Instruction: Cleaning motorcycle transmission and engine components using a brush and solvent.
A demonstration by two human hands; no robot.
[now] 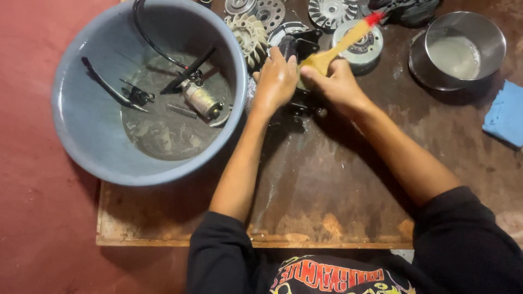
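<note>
At upper centre, our left hand (277, 81) grips a black metal part (298, 46) on the worktop (327, 185); our right hand (338, 81), just beside, clasps a brush (340, 43), handle slanting up-right.

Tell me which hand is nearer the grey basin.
Left. The left hand sits just beside the grey basin rim; the right hand, gripping a yellow brush, is farther off.

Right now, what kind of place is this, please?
Probably a small engine repair workshop: toothed gears and a finned fan wheel lie on a stained board, and oily parts soak in a grey basin.
</note>
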